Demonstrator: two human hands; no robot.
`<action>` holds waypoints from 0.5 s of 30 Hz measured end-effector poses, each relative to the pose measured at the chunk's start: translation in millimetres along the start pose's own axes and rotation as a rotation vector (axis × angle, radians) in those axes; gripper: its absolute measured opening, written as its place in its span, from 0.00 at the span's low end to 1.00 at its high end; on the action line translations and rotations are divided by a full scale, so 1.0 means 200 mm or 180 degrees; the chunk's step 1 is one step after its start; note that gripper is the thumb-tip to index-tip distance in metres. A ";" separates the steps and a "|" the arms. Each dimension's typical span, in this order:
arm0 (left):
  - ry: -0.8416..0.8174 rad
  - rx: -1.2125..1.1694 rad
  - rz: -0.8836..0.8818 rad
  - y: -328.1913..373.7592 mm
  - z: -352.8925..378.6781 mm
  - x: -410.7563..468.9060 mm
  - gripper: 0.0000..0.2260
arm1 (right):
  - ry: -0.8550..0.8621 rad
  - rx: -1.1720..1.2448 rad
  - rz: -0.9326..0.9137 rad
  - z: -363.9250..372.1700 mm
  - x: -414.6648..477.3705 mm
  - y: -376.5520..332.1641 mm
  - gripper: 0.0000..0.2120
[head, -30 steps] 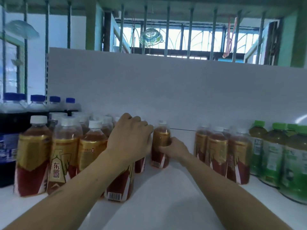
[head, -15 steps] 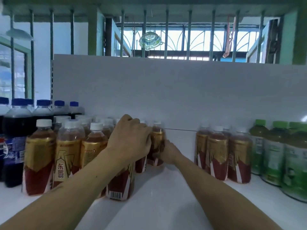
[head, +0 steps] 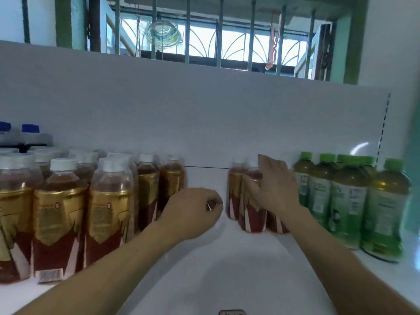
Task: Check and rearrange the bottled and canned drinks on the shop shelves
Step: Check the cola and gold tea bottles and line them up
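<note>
Shelf board [head: 216,269], plain white, lies nearest; over it the left hand [head: 193,212] is clenched, holding nothing I can see. Further in, the right hand [head: 277,192] lies flat-fingered against the small cluster of gold-and-red labelled plastic bottles [head: 236,194] (green-capped, green-labelled bottles [head: 347,201] stand just beside). A hasty sideways shove could topple these tall bottles into their neighbours.

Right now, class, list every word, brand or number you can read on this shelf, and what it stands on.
No text is readable.
Gold-and-red labels on the white-capped bottles: print blurred.
Green-and-white labels on the green-capped bottles: print blurred.
Barcode sticker on a front bottle: too blurred.
</note>
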State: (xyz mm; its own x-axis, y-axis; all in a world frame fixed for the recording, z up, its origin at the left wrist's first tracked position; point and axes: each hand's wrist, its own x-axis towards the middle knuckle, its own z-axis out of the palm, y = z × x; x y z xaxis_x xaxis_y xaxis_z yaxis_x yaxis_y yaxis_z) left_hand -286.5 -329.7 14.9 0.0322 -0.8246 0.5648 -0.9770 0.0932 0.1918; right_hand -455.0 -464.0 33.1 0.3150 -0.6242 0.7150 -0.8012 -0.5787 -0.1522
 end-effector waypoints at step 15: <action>-0.0245 -0.1913 -0.0587 -0.02 0.30 0.01 0.15 | -0.0106 0.2213 0.0485 0.02 -0.04 0.00 0.33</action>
State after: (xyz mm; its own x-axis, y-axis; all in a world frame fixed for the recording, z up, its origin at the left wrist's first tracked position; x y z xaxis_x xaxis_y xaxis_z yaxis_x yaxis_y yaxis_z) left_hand -296.1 -365.2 -32.4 0.1515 -0.8927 0.4244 -0.6671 0.2245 0.7103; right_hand -455.7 -461.2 24.0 0.2494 -0.7341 0.6316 -0.3309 -0.6776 -0.6568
